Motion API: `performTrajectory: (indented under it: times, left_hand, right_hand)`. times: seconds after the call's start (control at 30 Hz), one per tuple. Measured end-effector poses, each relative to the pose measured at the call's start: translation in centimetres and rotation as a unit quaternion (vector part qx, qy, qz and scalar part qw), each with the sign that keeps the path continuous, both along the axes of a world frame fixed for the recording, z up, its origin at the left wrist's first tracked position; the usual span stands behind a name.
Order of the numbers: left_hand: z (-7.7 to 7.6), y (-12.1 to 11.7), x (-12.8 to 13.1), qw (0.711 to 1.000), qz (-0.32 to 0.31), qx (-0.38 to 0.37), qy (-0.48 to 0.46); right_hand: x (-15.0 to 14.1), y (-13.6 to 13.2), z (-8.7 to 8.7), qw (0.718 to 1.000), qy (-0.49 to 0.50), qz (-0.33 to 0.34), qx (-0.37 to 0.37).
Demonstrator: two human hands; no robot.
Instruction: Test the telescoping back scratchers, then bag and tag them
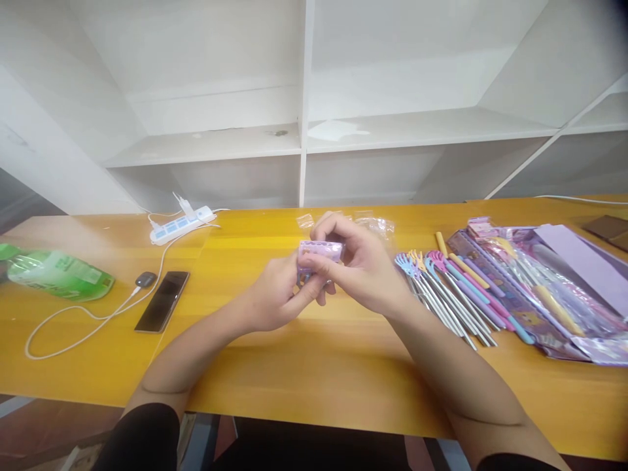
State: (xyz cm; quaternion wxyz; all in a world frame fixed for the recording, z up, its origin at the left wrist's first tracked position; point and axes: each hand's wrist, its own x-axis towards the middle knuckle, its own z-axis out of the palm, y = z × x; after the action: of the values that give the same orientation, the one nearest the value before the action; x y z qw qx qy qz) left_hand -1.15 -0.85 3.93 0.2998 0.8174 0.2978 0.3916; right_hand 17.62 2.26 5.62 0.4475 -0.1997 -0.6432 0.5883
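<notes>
Both hands meet over the middle of the table around a small purple packet (321, 249) with a shiny, clear plastic surface. My left hand (282, 291) is closed on its left and lower side. My right hand (360, 265) pinches it from the right, with the thumb across its front. Fingers cover the packet's lower part, so its contents cannot be made out. Behind the hands lie clear plastic bags (375, 226). To the right, several metal back scratchers (441, 294) with coloured claw-shaped heads and coloured handles lie in a row.
A purple display box (544, 337) holding wrapped back scratchers stands at the right. On the left are a phone (162, 301), a green bottle (61, 273), a white cable (73, 347) and a power strip (182, 226). White shelving (304, 98) rises behind the table (304, 392).
</notes>
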Motion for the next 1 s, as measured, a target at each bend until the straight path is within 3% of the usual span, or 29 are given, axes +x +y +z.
performTrajectory:
  times: [0.63,1.0]
  left_hand:
    - [-0.27,-0.15,-0.1,0.999,-0.021,-0.03,-0.019]
    - [-0.66,-0.15,0.21,0.992,-0.022,-0.052,-0.114]
  right_hand:
    - [0.12,-0.26,0.4,1.0,-0.02,-0.001,0.002]
    - [0.37,-0.57,0.66,0.999,-0.01,-0.034,0.024]
